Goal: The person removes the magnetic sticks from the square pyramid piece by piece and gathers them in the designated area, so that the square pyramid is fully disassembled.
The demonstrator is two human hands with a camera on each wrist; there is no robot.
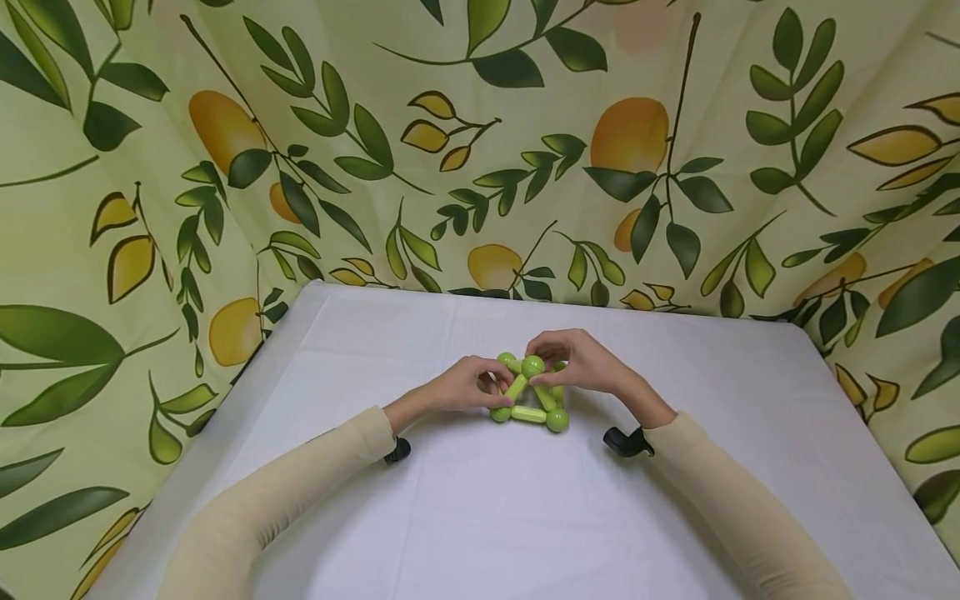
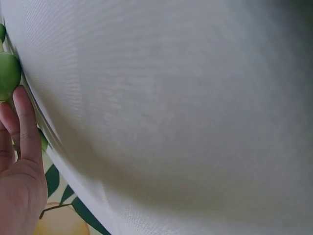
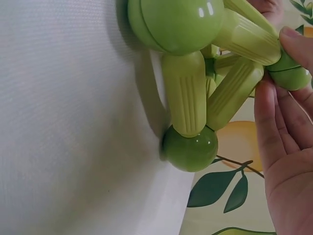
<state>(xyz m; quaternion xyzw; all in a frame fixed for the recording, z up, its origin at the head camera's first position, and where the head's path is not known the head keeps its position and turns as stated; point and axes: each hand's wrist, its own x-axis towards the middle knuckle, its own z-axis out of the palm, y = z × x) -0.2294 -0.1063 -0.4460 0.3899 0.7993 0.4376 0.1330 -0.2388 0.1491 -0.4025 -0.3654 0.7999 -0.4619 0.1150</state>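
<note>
balls point(image 3: 176, 24): glossy plastic; rods point(image 3: 185, 95): ribbed plastic; tablecloth point(image 1: 480, 517): matt cloth; curtain point(image 1: 517, 117): smooth cloth

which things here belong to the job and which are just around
Part of the job:
green ball-and-rod frame
right hand, pinching the frame's top ball
left hand, touching the frame's left side

Just around:
white tablecloth, under the frame
leaf-and-fruit print fabric, behind and beside the table
black wrist cameras, one on each arm
</note>
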